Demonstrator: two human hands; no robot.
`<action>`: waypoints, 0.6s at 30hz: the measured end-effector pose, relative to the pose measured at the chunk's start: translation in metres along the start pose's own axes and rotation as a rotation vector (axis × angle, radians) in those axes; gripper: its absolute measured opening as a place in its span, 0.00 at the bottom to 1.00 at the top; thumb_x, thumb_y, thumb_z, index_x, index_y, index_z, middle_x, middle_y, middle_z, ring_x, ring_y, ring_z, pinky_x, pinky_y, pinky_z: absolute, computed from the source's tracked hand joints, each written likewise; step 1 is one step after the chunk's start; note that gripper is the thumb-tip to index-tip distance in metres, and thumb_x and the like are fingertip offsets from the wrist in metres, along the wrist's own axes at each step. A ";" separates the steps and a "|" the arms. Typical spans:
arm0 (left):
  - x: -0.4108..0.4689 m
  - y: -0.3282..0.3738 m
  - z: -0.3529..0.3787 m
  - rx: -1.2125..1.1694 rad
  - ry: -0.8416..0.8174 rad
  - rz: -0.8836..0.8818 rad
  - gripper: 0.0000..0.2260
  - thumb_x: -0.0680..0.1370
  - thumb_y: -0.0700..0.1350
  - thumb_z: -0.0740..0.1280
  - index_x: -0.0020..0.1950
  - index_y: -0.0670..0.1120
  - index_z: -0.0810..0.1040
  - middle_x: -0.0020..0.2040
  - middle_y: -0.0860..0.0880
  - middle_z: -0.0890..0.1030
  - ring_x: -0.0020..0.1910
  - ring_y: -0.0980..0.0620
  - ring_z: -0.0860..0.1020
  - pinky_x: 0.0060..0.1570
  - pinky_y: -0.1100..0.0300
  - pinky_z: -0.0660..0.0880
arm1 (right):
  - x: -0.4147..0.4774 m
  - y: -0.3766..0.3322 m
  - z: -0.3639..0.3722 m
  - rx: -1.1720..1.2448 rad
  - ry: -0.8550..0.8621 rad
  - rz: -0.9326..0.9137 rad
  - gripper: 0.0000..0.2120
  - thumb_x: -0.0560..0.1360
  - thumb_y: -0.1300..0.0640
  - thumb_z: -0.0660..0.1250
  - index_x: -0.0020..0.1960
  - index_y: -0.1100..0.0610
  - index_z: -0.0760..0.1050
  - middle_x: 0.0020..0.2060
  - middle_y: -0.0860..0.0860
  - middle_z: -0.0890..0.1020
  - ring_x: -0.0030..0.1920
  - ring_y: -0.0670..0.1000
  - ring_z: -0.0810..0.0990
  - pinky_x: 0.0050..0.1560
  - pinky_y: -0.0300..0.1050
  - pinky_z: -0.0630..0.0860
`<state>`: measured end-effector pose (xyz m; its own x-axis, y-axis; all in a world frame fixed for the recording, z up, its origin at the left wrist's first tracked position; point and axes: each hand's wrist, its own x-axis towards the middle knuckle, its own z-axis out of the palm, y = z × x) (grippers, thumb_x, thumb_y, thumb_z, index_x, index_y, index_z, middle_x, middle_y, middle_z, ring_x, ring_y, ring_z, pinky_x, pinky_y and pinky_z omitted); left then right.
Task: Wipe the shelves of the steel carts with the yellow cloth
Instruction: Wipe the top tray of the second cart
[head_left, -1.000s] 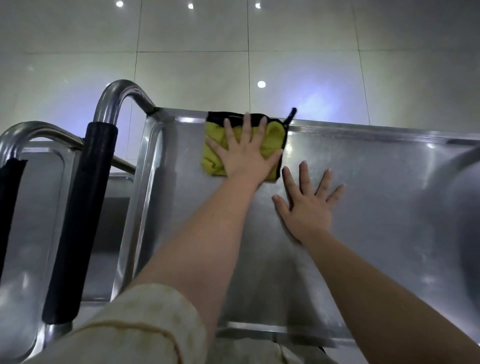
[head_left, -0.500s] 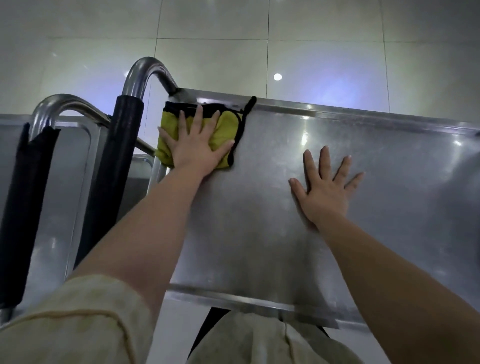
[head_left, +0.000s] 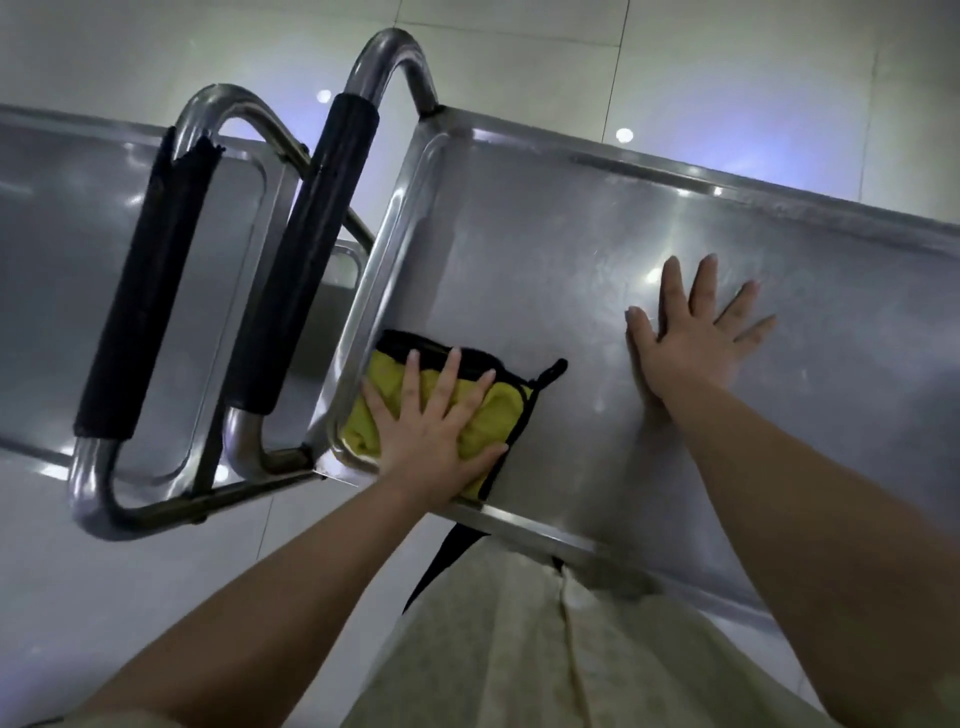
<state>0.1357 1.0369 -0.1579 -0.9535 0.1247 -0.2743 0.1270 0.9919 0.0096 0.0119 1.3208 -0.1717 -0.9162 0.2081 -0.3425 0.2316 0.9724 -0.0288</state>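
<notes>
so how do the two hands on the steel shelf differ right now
The left hand presses flat on the yellow cloth with black edging; the right hand rests bare on the steel cart shelf. The left hand sits at the shelf's near left corner; the right hand lies farther in and to the right. Both lie flat, spread wide.

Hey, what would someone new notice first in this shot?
The yellow cloth, pressed flat under the left hand at the near left corner of the steel cart shelf. The right hand lies spread on bare steel further right, and two black-gripped cart handles stand just left of the shelf.
</notes>
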 end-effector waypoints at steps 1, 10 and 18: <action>0.020 0.011 -0.006 -0.005 0.008 0.039 0.36 0.72 0.77 0.43 0.77 0.65 0.44 0.80 0.53 0.46 0.77 0.37 0.43 0.63 0.22 0.43 | 0.000 0.000 0.000 0.001 0.001 -0.007 0.33 0.75 0.28 0.37 0.76 0.37 0.34 0.78 0.46 0.37 0.76 0.66 0.35 0.69 0.75 0.40; 0.257 0.143 -0.072 -0.120 -0.010 -0.036 0.32 0.74 0.73 0.42 0.76 0.66 0.41 0.80 0.54 0.39 0.76 0.37 0.37 0.58 0.22 0.33 | 0.009 0.006 0.012 -0.013 0.045 -0.013 0.35 0.73 0.27 0.34 0.77 0.38 0.37 0.78 0.45 0.36 0.75 0.65 0.33 0.68 0.74 0.32; 0.189 0.130 -0.046 -0.108 0.091 0.043 0.32 0.74 0.73 0.42 0.77 0.66 0.44 0.80 0.53 0.46 0.77 0.37 0.44 0.63 0.24 0.38 | 0.006 0.011 0.001 0.262 0.104 -0.038 0.28 0.79 0.40 0.38 0.77 0.41 0.54 0.79 0.43 0.48 0.77 0.61 0.38 0.70 0.69 0.31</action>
<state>-0.0410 1.1906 -0.1642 -0.9693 0.1643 -0.1827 0.1431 0.9819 0.1240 0.0094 1.3325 -0.1753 -0.9514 0.1948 -0.2385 0.2605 0.9221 -0.2860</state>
